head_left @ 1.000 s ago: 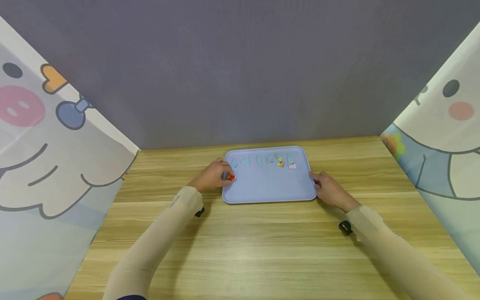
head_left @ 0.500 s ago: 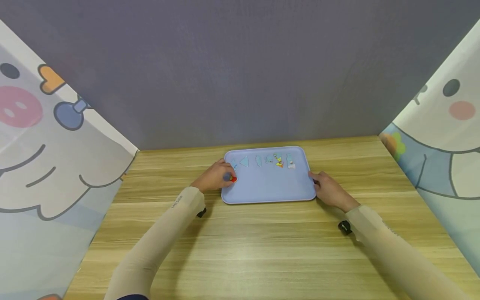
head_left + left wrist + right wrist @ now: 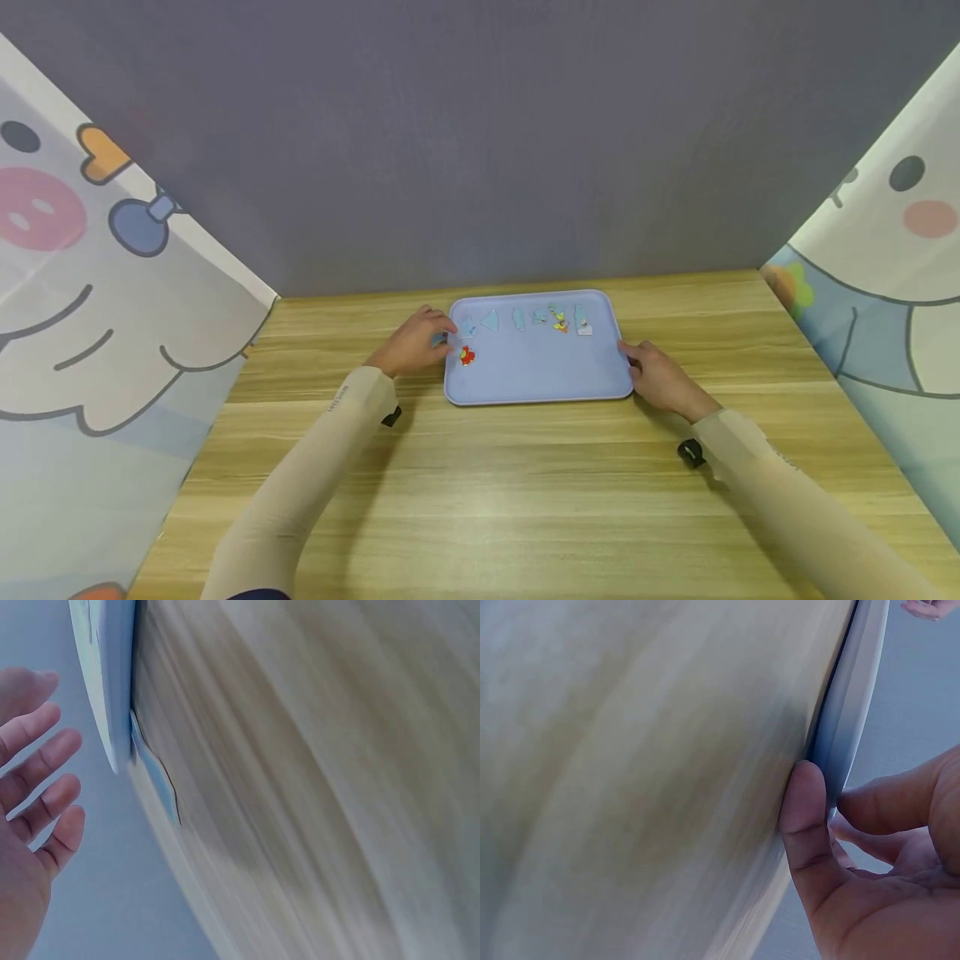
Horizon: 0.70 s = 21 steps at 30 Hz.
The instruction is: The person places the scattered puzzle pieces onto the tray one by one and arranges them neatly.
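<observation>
My left hand (image 3: 415,343) hovers at the left edge of a pale blue tray (image 3: 540,367), fingers loosely spread and holding nothing. Just inside that edge lies a small red flat cut-out piece (image 3: 467,356). A thin blue flat piece (image 3: 157,772) rests on the table against the tray's outer side in the left wrist view, partly covered by my hand in the head view. At the tray's right end, my right hand (image 3: 662,379) pinches the rim (image 3: 851,697) between thumb and fingers.
Along the tray's far side lies a row of several small flat pieces, among them a light-blue triangle (image 3: 490,321), a yellow one (image 3: 559,321) and a blue-and-white one (image 3: 582,322). A grey wall (image 3: 480,150) rises behind the wooden table (image 3: 510,483).
My left hand has let go of the red piece, which now lies on the tray, and has drawn back left and slightly away from me. The right hand stays on the rim.
</observation>
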Tool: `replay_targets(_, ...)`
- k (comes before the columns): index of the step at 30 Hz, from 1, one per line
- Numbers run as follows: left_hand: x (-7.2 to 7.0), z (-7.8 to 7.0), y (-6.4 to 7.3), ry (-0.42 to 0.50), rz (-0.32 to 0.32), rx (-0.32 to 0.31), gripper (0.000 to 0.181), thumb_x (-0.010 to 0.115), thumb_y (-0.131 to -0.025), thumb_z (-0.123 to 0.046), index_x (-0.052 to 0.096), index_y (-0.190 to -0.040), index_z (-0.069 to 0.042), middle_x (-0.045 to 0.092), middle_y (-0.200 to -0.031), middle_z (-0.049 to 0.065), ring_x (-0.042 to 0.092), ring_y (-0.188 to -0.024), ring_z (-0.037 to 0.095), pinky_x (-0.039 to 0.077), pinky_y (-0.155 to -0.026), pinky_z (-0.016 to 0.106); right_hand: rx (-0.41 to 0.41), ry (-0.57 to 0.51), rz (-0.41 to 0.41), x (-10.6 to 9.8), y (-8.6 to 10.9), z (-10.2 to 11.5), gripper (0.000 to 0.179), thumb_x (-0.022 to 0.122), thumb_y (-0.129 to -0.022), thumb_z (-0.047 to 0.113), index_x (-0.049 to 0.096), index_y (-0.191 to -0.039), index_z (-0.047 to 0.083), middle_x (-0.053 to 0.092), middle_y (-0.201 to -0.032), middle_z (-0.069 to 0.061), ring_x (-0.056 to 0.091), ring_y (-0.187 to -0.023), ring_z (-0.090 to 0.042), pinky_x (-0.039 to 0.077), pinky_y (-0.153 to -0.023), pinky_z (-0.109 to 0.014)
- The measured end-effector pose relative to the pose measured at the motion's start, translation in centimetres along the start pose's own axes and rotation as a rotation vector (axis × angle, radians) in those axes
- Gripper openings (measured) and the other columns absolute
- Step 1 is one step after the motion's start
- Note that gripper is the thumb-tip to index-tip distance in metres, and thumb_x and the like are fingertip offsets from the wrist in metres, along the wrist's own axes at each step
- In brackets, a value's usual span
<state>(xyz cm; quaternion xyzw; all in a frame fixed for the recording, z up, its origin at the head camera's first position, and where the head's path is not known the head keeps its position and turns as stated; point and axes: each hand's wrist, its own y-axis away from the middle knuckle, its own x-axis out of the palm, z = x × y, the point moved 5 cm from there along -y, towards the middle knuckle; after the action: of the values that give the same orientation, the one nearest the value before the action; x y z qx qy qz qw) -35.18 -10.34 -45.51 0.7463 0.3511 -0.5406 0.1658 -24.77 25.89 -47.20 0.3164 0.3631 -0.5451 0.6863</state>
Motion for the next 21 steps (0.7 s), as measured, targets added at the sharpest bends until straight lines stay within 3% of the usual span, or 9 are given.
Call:
replay_targets(5, -0.4, 0.9, 0.6, -0.008, -0.006, -0.02, 0.027, 0.072, -0.083, -0.014, 0.068, -0.107, -0.002, 0.063, -0.106, 0.007, 0.047, -0.097, 0.023, 0.04, -0.088, 0.037, 0.003, -0.003, 0.005, -0.1, -0.1, 0.0, 0.047, 0.05, -0.089, -0.006, 0.039, -0.134, -0.015, 0.051, -0.09, -0.02, 0.047, -0.072, -0.026, 0.042, -0.064, -0.037)
replay_targets(13, 0.0, 2.1, 1.2, -0.033, 0.036, -0.14, 0.031, 0.072, -0.083, -0.014, 0.065, -0.113, -0.005, 0.061, -0.111, 0.006, 0.046, -0.1, 0.025, 0.038, -0.092, 0.041, 0.001, 0.001, 0.004, -0.1, -0.1, 0.1, 0.047, 0.05, -0.089, -0.006, 0.039, -0.134, -0.015, 0.051, -0.09, -0.02, 0.047, -0.071, -0.026, 0.042, -0.063, -0.036)
replay_targets(16, 0.2, 2.4, 1.3, -0.049, 0.047, -0.183, 0.032, 0.072, -0.083, -0.013, 0.065, -0.113, -0.005, 0.061, -0.11, 0.008, 0.047, -0.099, 0.026, 0.032, -0.101, 0.044, -0.004, -0.002, 0.002, -0.1, 0.0, 0.1, 0.047, 0.051, -0.089, -0.006, 0.039, -0.134, -0.016, 0.05, -0.089, -0.02, 0.047, -0.071, -0.026, 0.042, -0.063, -0.036)
replay_targets(21, 0.2, 2.6, 1.6, -0.077, 0.042, -0.195, 0.026, 0.072, -0.081, -0.009, 0.066, -0.106, -0.003, 0.063, -0.101, 0.011, 0.047, -0.09, 0.028, 0.035, -0.094, 0.046, -0.008, -0.008, -0.001, -0.1, 0.0, 0.1, 0.047, 0.051, -0.089, -0.006, 0.039, -0.133, -0.016, 0.05, -0.089, -0.021, 0.047, -0.072, -0.026, 0.042, -0.065, -0.037)
